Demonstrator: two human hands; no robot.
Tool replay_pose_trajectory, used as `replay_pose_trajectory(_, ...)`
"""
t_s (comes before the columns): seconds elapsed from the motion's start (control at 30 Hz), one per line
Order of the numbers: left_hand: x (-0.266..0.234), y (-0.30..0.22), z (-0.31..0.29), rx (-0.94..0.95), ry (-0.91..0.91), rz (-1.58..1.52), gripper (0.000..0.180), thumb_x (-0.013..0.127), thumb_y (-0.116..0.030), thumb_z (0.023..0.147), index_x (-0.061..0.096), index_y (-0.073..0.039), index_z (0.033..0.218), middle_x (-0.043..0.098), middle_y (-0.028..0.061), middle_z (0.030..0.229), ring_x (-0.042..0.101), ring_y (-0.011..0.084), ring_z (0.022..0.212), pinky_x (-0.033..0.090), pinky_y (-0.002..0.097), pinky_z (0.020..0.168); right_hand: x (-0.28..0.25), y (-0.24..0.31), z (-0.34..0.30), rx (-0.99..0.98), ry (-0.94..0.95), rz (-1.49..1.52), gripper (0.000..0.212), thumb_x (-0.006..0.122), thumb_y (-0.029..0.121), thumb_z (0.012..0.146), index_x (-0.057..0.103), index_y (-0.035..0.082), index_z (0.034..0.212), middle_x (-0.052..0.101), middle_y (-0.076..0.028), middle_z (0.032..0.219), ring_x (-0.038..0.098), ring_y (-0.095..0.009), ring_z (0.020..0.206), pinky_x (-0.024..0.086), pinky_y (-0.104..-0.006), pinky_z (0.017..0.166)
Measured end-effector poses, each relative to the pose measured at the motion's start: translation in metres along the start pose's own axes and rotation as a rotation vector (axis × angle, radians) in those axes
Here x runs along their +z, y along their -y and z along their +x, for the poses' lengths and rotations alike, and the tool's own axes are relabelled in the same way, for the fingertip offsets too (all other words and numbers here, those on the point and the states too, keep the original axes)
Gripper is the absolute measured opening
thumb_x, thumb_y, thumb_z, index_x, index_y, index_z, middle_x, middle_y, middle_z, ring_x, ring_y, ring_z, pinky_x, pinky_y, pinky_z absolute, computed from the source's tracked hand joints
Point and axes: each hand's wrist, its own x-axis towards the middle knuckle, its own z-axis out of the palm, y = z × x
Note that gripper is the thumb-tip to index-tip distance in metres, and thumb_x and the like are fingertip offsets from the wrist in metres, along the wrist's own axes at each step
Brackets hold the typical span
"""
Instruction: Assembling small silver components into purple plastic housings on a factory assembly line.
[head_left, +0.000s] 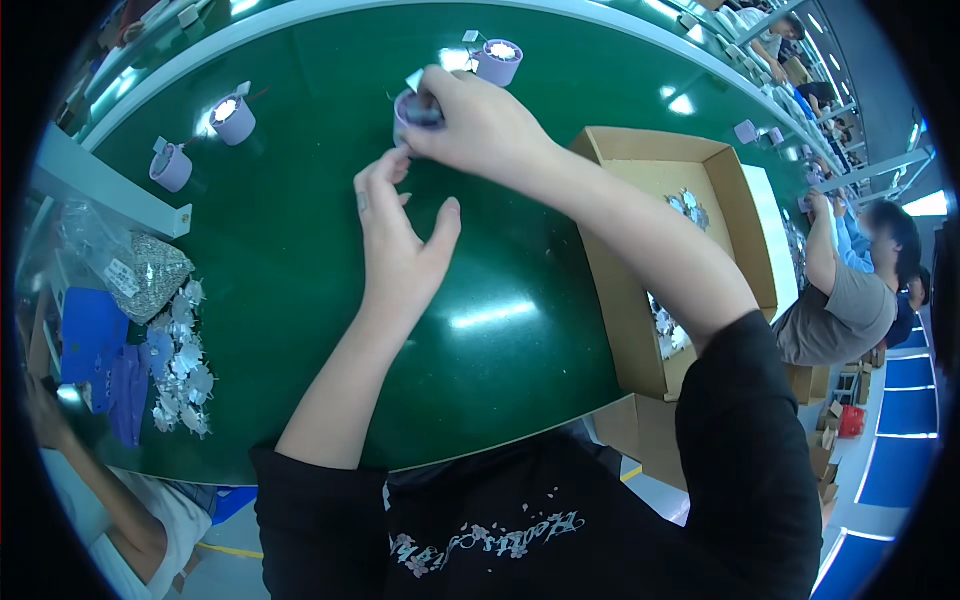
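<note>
My right hand (478, 122) is closed around a small lilac cylinder-shaped part (414, 107), held above the green conveyor belt (300, 250) at its far middle. My left hand (398, 235) hangs just below and to the left of it, fingers spread and pointing up toward the part, thumb out to the right, with nothing in it. Its fingertips come close to the part; I cannot tell whether they touch. Most of the part is hidden by my right fingers.
Three more lilac cylinders (233, 118) (171, 166) (498, 61) stand on the belt. An open cardboard box (720, 190) with silvery pieces sits at right. Silvery and purple parts (180, 370) and a plastic bag (145, 275) lie at left. Other people work at right and lower left.
</note>
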Motion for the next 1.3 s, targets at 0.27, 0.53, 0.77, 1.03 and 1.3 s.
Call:
replay_pose_trajectory(0.27,-0.001,0.002,-0.002,-0.031,0.046,0.006,0.057,0.072,-0.002,0.088,0.050,-0.003,0.141,0.051,0.0158,0.134,0.056,0.0306,0.125,0.048,0.0420,0.102,0.067,-0.016,0.081,0.104,0.055,-0.001,0.043,0.078,0.041,0.090,0.065,0.006,0.111,0.067,-0.016,0.110,0.071,-0.036,0.099,0.059,-0.0451,0.085)
replay_pose_trajectory(0.53,-0.002,0.003,-0.002,-0.091,0.084,-0.029,0.053,0.071,-0.003,0.087,0.052,-0.003,0.137,0.057,0.0142,0.126,0.058,0.0286,0.122,0.047,0.0433,0.104,-0.002,-0.002,-0.007,-0.122,0.094,-0.106,0.020,0.068,0.024,0.096,0.066,0.006,0.104,0.067,-0.015,0.105,0.069,-0.036,0.096,0.057,-0.0461,0.082)
replay_pose_trajectory(0.77,-0.003,-0.001,-0.003,-0.020,0.128,0.048,0.048,0.074,-0.008,0.086,0.057,-0.005,0.130,0.062,0.0127,0.114,0.060,0.0309,0.114,0.045,0.0450,0.100,-0.054,0.018,-0.119,-0.189,0.293,-0.099,0.021,0.071,0.020,0.093,0.061,0.004,0.103,0.065,-0.015,0.090,0.069,-0.035,0.086,0.057,-0.0475,0.076)
replay_pose_trajectory(1.03,-0.003,-0.014,-0.001,0.128,0.372,0.063,0.019,0.072,-0.001,0.085,0.068,-0.007,0.103,0.067,0.0031,0.093,0.065,0.0232,0.097,0.045,0.0383,0.089,-0.051,0.017,-0.155,-0.142,0.303,-0.126,0.025,0.069,0.023,0.096,0.062,0.004,0.110,0.067,-0.012,0.087,0.071,-0.032,0.083,0.056,-0.0455,0.076)
replay_pose_trajectory(1.3,-0.007,-0.023,-0.003,0.285,0.543,0.153,0.021,0.075,-0.005,0.079,0.070,-0.009,0.099,0.067,0.0028,0.096,0.063,0.0251,0.102,0.045,0.0392,0.090,-0.059,0.007,-0.154,-0.099,0.492,0.049,0.046,0.067,0.024,0.098,0.057,0.003,0.137,0.068,-0.015,0.092,0.070,-0.036,0.087,0.056,-0.0482,0.079)
